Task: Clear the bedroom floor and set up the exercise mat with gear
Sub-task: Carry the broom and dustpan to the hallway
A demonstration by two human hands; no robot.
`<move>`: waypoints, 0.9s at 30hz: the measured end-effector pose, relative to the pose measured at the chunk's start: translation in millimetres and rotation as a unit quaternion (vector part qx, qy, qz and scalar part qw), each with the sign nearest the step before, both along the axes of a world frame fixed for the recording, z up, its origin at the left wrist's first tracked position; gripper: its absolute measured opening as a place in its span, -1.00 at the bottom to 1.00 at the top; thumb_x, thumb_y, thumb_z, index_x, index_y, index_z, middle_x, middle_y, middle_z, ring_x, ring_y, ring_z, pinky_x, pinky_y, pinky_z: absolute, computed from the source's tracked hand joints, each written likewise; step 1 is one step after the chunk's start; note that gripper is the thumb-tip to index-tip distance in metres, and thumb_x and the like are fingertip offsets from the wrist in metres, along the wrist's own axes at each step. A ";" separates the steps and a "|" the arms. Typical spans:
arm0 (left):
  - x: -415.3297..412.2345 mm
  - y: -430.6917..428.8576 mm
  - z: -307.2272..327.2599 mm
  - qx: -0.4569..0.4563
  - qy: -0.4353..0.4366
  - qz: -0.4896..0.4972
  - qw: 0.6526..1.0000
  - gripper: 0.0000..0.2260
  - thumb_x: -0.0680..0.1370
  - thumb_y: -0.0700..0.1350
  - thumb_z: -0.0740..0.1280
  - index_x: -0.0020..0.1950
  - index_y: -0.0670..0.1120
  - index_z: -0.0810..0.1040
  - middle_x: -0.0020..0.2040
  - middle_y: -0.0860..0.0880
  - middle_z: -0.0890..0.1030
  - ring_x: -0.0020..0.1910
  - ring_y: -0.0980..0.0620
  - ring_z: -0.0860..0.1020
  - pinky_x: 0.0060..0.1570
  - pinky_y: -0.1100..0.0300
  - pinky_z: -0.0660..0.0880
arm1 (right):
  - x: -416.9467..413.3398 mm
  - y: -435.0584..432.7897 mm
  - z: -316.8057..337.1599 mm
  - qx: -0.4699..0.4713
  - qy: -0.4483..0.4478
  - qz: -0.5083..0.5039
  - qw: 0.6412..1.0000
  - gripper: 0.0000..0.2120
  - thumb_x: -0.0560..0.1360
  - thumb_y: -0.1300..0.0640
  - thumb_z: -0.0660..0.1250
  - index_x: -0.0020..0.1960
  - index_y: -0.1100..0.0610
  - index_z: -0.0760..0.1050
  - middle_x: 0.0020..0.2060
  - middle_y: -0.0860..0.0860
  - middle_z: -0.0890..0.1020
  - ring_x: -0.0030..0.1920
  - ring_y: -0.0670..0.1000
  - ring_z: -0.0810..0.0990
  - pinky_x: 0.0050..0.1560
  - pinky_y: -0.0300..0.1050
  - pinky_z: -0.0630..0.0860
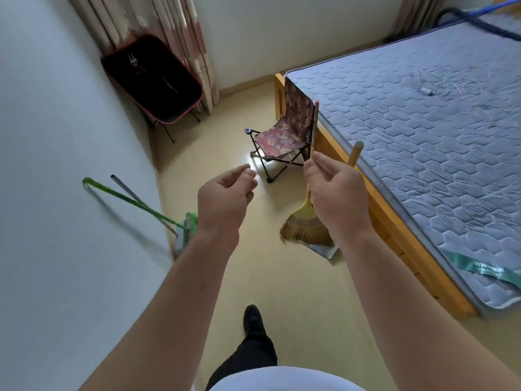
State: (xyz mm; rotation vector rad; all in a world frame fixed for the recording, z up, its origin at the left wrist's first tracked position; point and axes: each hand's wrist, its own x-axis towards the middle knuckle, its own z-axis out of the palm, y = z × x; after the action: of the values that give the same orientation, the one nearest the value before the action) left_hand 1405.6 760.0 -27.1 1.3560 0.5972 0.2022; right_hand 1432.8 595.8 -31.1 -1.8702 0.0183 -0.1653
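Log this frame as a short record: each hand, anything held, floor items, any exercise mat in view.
left hand: fingers loosely curled, holds nothing
right hand: pinches thin rod
broom: straw head on floor, handle passes behind right hand
dustpan: on floor under broom head
other floor items: floral folding chair beside bed; green-handled tool against left wall; black folded chair in corner
exercise mat: none visible

The right hand covers the middle of the broom handle and the lower end of a thin rod, which it seems to pinch. Only a corner of the dustpan shows behind the bristles. The mattress is cut off at the right edge.
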 end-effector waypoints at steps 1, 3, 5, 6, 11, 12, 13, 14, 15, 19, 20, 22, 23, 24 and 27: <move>25.3 7.8 -1.9 0.005 0.007 -0.018 1.000 -0.93 0.59 -0.16 0.44 0.04 -0.05 0.70 0.01 -0.06 0.75 0.05 -0.01 0.72 0.08 0.16 0.63 | 19.2 8.0 -1.4 0.001 0.005 -0.012 1.000 -0.59 0.64 0.03 0.35 0.44 0.16 0.50 0.30 -0.02 0.63 0.22 -0.27 0.55 0.21 -0.44 0.48; 75.9 20.3 -0.9 0.010 0.007 -0.057 0.998 -0.94 0.59 -0.16 0.44 0.03 -0.04 0.70 -0.01 -0.06 0.75 0.06 -0.03 0.71 0.08 0.16 0.64 | 57.4 21.0 -2.7 0.000 0.012 -0.043 0.999 -0.59 0.64 0.05 0.35 0.43 0.18 0.50 0.29 -0.01 0.63 0.18 -0.33 0.52 0.15 -0.54 0.43; 132.4 28.5 -0.9 0.013 0.013 -0.097 0.995 -0.94 0.59 -0.15 0.45 0.03 -0.04 0.70 -0.02 -0.06 0.75 0.05 -0.03 0.72 0.03 0.19 0.64 | 99.1 29.1 -4.6 0.004 0.025 -0.077 0.997 -0.58 0.63 0.06 0.36 0.43 0.21 0.49 0.30 0.02 0.63 0.15 -0.40 0.48 0.12 -0.59 0.40; 150.0 30.9 -0.4 0.011 0.013 -0.104 0.994 -0.95 0.59 -0.15 0.45 0.03 -0.04 0.70 -0.02 -0.05 0.75 0.05 -0.02 0.72 0.00 0.22 0.63 | 111.0 30.9 -4.6 0.009 0.027 -0.085 0.996 -0.58 0.63 0.07 0.36 0.44 0.22 0.48 0.31 0.03 0.62 0.17 -0.40 0.47 0.13 -0.58 0.40; 263.5 23.5 -18.4 0.004 0.032 -0.175 0.984 -0.91 0.59 -0.14 0.46 0.08 -0.06 0.70 0.02 -0.06 0.75 0.06 -0.01 0.72 -0.04 0.24 0.61 | 197.2 22.9 -18.3 0.018 0.049 -0.157 0.986 -0.57 0.64 0.08 0.34 0.46 0.23 0.46 0.34 0.07 0.60 0.31 -0.14 0.56 0.31 -0.25 0.50; 283.1 20.7 -23.6 0.002 0.037 -0.182 0.982 -0.91 0.58 -0.14 0.46 0.07 -0.06 0.69 0.01 -0.07 0.75 0.07 -0.02 0.71 -0.02 0.23 0.61 | 214.9 19.9 -23.9 0.017 0.052 -0.168 0.984 -0.57 0.65 0.08 0.34 0.46 0.23 0.46 0.33 0.07 0.61 0.31 -0.13 0.57 0.30 -0.24 0.51; 304.1 17.1 -29.2 0.001 0.042 -0.189 0.981 -0.92 0.59 -0.14 0.46 0.06 -0.06 0.69 0.01 -0.07 0.75 0.07 -0.03 0.71 -0.01 0.22 0.61 | 234.9 17.1 -30.5 0.018 0.054 -0.177 0.983 -0.57 0.65 0.08 0.33 0.45 0.23 0.46 0.33 0.07 0.61 0.31 -0.13 0.58 0.31 -0.22 0.52; 322.7 13.8 -35.0 0.003 0.045 -0.197 0.979 -0.93 0.59 -0.14 0.45 0.06 -0.05 0.69 0.01 -0.07 0.75 0.07 -0.03 0.72 0.00 0.21 0.62 | 253.0 14.6 -37.8 0.020 0.056 -0.184 0.981 -0.57 0.65 0.08 0.33 0.45 0.23 0.46 0.33 0.07 0.61 0.31 -0.12 0.58 0.31 -0.19 0.53; 341.7 10.3 -40.6 0.008 0.047 -0.205 0.978 -0.92 0.59 -0.14 0.45 0.07 -0.05 0.69 0.00 -0.06 0.75 0.05 -0.02 0.72 0.02 0.19 0.63 | 272.4 12.7 -45.5 0.024 0.058 -0.189 0.980 -0.57 0.65 0.07 0.33 0.46 0.23 0.46 0.34 0.07 0.60 0.32 -0.12 0.57 0.32 -0.20 0.53; 425.0 -4.8 -54.2 0.046 0.080 -0.227 0.970 -0.90 0.59 -0.13 0.44 0.10 -0.05 0.69 -0.02 -0.05 0.75 0.02 0.00 0.71 0.13 0.08 0.62 | 361.3 4.6 -67.5 0.037 0.102 -0.203 0.973 -0.57 0.65 0.07 0.31 0.47 0.22 0.45 0.35 0.06 0.59 0.32 -0.12 0.56 0.16 -0.51 0.44; 443.6 -6.7 -54.9 0.052 0.081 -0.232 0.968 -0.90 0.59 -0.14 0.44 0.10 -0.06 0.69 0.00 -0.06 0.75 0.05 -0.03 0.72 0.13 0.10 0.64 | 379.4 3.9 -68.6 0.045 0.107 -0.206 0.972 -0.57 0.65 0.07 0.31 0.46 0.23 0.45 0.35 0.07 0.59 0.32 -0.12 0.56 0.18 -0.47 0.45; 484.5 -11.5 -55.1 0.057 0.074 -0.247 0.965 -0.89 0.60 -0.14 0.44 0.11 -0.07 0.69 0.00 -0.07 0.76 0.07 -0.04 0.71 0.09 0.12 0.64 | 415.9 0.5 -69.7 0.048 0.115 -0.210 0.970 -0.58 0.65 0.07 0.31 0.45 0.24 0.46 0.34 0.07 0.60 0.30 -0.13 0.57 0.25 -0.38 0.47; 503.1 -13.9 -55.7 0.059 0.073 -0.253 0.963 -0.89 0.60 -0.13 0.44 0.11 -0.07 0.69 -0.01 -0.06 0.76 0.07 -0.04 0.71 0.06 0.15 0.63 | 431.3 -2.1 -69.8 0.045 0.118 -0.211 0.969 -0.59 0.65 0.07 0.31 0.45 0.23 0.47 0.33 0.06 0.61 0.28 -0.14 0.58 0.25 -0.37 0.48; 521.2 -16.7 -56.8 0.059 0.076 -0.258 0.961 -0.89 0.60 -0.13 0.44 0.11 -0.07 0.69 -0.01 -0.05 0.76 0.07 -0.03 0.72 0.05 0.17 0.62 | 446.0 -5.2 -69.6 0.044 0.121 -0.215 0.968 -0.59 0.65 0.08 0.31 0.44 0.23 0.48 0.32 0.06 0.62 0.28 -0.15 0.58 0.22 -0.40 0.48; 576.4 -30.0 -67.3 0.056 0.097 -0.280 0.954 -0.90 0.60 -0.13 0.44 0.09 -0.05 0.70 -0.04 -0.06 0.76 0.07 -0.05 0.72 0.07 0.16 0.63 | 488.8 -16.7 -74.3 0.040 0.133 -0.234 0.962 -0.59 0.66 0.09 0.31 0.45 0.22 0.47 0.33 0.06 0.61 0.29 -0.14 0.57 0.22 -0.41 0.47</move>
State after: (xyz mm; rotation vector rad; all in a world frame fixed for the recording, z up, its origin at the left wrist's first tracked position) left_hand 1982.0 730.0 -94.3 1.6129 0.3448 -0.3663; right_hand 1921.7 579.1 -105.5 -1.7689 0.6459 -0.2319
